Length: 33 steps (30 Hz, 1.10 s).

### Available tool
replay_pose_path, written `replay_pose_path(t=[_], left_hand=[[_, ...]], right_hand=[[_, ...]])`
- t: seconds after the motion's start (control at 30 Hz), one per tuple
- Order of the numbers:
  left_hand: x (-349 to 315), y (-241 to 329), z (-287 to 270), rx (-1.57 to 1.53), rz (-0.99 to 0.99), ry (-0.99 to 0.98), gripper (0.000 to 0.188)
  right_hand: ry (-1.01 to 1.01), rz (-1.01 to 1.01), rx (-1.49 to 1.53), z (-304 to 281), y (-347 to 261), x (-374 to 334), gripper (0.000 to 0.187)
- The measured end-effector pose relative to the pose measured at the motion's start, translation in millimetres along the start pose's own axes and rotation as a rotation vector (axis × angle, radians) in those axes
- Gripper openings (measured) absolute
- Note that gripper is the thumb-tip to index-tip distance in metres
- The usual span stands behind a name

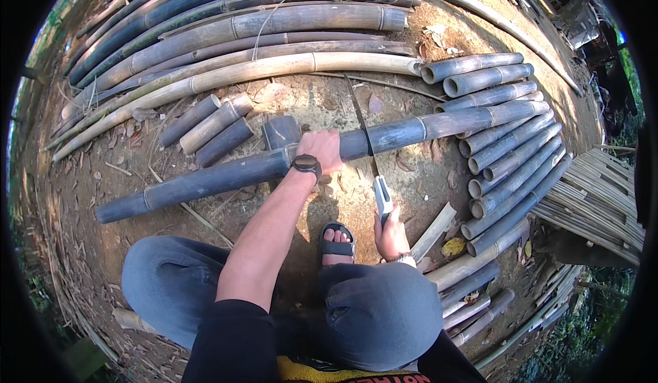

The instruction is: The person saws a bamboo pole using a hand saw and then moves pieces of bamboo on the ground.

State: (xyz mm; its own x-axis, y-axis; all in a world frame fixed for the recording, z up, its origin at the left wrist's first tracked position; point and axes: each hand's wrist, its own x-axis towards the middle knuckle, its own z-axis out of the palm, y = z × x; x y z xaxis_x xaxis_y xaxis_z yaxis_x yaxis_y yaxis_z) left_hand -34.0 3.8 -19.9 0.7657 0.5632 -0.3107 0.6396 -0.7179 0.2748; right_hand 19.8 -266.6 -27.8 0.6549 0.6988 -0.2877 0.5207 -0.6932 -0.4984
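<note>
A long dark bamboo pole [226,176] lies across in front of me, sloping up to the right. Around its middle my left hand [321,151] is closed, a dark watch on that wrist. My right hand [392,238] grips the light-coloured handle of a hand saw [382,194]. Its thin blade crosses the pole just right of my left hand and points away from me. Whether the teeth have cut into the bamboo, I cannot tell. Beneath the pole, beside my left hand, sits a short dark bamboo block [281,131]. The pole's right part rests over a row of cut pieces.
Several cut bamboo pieces [517,151] lie in a row at the right. Three short lengths [218,124] sit at the left. Long bamboo poles [233,33] are stacked at the far side. Bamboo slats [593,198] stand at the far right. My sandalled foot [336,242] is below the pole.
</note>
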Motion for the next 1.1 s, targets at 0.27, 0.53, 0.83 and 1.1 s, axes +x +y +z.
replay_pose_path(t=[0.27, 0.53, 0.83, 1.1], left_hand=[[-1, -8, -7, -0.026, -0.02, -0.031, 0.047], [-3, -8, -2, -0.056, 0.035, -0.001, 0.052], [-2, -14, -11, -0.066, 0.018, -0.05, 0.051], [-3, -12, -8, -0.055, 0.014, -0.048, 0.049]], right_hand=[[0.034, 0.052, 0.034, 29, 59, -47, 0.043], [0.246, 0.476, 0.235, 51, 44, -40, 0.053], [0.012, 0.022, -0.08, 8, 5, -17, 0.056], [-0.011, 0.063, -0.034, 9, -2, -11, 0.053]])
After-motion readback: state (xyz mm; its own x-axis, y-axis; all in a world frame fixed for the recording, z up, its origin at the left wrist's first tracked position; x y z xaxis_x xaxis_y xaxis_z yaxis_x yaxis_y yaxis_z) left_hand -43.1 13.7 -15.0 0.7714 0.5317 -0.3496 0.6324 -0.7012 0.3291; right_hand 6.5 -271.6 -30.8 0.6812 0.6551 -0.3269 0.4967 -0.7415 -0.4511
